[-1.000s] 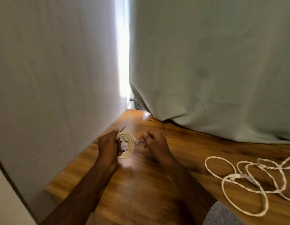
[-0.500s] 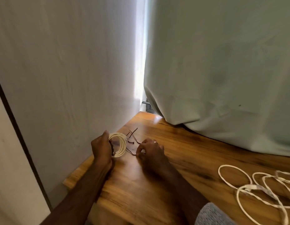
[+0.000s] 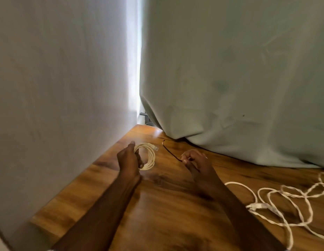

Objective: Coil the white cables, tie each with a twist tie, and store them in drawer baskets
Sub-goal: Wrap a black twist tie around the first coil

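Note:
My left hand (image 3: 129,158) grips a small coil of white cable (image 3: 149,156), held upright just above the wooden table (image 3: 166,205); a clear plug sticks out at the coil's top right. My right hand (image 3: 194,160) pinches one end of a thin dark twist tie (image 3: 169,151), which trails up and to the left over the table. A second white cable (image 3: 284,201) lies loose and tangled on the table at the right.
A white cloth (image 3: 57,87) hangs along the table's left edge. A pale green cloth (image 3: 239,78) drapes onto the table at the back. A bright gap shows between the two cloths. No drawer or basket is in view.
My right hand has taken a twist tie off the table and drawn it away to the right, apart from the coil. The left hand still holds the coil.

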A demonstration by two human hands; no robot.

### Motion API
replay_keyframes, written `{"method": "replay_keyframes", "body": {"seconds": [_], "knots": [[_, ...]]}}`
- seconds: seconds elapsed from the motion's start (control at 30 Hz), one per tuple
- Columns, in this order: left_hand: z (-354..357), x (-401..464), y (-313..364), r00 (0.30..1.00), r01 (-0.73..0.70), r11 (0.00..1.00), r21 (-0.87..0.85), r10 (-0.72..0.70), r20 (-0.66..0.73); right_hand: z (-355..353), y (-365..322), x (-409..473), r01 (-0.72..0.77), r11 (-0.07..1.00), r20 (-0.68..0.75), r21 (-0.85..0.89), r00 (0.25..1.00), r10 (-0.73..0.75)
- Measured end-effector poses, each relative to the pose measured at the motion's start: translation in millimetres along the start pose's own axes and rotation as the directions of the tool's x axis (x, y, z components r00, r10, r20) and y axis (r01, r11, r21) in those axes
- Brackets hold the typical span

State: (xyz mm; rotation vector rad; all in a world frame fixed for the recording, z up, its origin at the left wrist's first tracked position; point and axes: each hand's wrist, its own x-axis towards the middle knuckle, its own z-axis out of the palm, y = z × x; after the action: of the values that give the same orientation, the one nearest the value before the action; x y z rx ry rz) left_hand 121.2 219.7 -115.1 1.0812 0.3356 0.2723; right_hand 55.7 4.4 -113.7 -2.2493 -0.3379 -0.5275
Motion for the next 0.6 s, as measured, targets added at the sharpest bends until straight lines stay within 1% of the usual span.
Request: {"method": "replay_keyframes", "body": {"seconds": [0.07, 0.1, 0.17, 0.27, 0.43, 0.5, 0.6], "knots": [[27, -2, -15, 0.998, 0.012, 0.999, 0.035, -0.014, 0.054, -11, 14, -6, 0.025, 0.996, -0.042, -0.086, 0.999, -0.029], [39, -2, -21, 0.997, 0.010, 0.998, 0.063, -0.015, 0.076, -15, 20, -8, 0.041, 0.990, -0.035, -0.136, 0.998, -0.046], [61, -2, -33, 0.992, -0.012, 0.992, 0.124, -0.004, 0.125, -20, 30, -9, 0.066, 0.974, 0.022, -0.218, 0.998, -0.063], [82, 7, -40, 0.984, -0.040, 0.980, 0.196, 0.005, 0.176, -25, 35, -8, 0.066, 0.953, 0.081, -0.295, 0.996, -0.044], [95, 20, -40, 0.970, -0.091, 0.962, 0.258, 0.026, 0.244, -28, 39, -3, 0.045, 0.931, 0.134, -0.362, 0.991, 0.004], [97, 21, -41, 0.963, -0.105, 0.958, 0.267, 0.030, 0.268, -30, 38, -2, 0.031, 0.922, 0.133, -0.386, 0.991, 0.022], [96, 23, -42, 0.961, -0.084, 0.965, 0.248, 0.013, 0.275, -34, 34, -2, 0.045, 0.907, 0.154, -0.418, 0.988, 0.022]]}}
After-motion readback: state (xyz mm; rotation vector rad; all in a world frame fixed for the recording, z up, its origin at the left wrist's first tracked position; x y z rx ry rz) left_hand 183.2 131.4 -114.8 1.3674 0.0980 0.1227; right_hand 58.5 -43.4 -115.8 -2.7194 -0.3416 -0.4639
